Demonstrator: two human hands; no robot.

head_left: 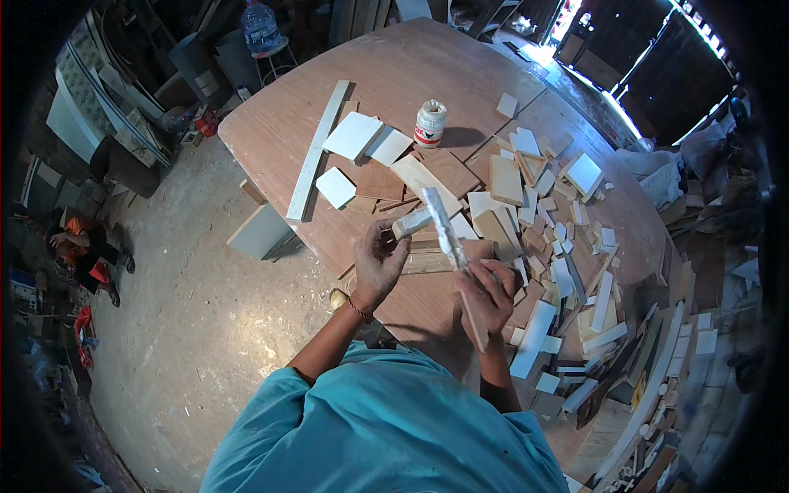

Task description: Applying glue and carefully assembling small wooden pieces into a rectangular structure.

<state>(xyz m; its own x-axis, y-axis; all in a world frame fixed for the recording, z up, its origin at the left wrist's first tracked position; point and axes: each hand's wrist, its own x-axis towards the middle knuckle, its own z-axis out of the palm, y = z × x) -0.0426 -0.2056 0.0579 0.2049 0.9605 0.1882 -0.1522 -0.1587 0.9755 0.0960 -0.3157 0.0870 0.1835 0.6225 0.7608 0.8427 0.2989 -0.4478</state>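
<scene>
Between the fingers of my left hand (379, 264) is a small pale wood block (412, 222), held up over the table. My right hand (488, 294) grips a flat wooden stick (445, 228), its upper part coated in something white and wet-looking. The coated end rises beside the block; whether they touch I cannot tell. Below both hands lies a grooved brown wood piece (427, 259). Farther back stands an open white jar (430, 125) with pale smears around its mouth. Left of it lie white-faced blocks (353, 135) and a long narrow strip (319, 152).
Many wood offcuts (560, 275) are heaped across the table's right side. The brown table (279, 115) has its left edge near a leaning board (261, 232). A water bottle (260, 29) sits on a stool behind. Another person (82, 246) is at far left.
</scene>
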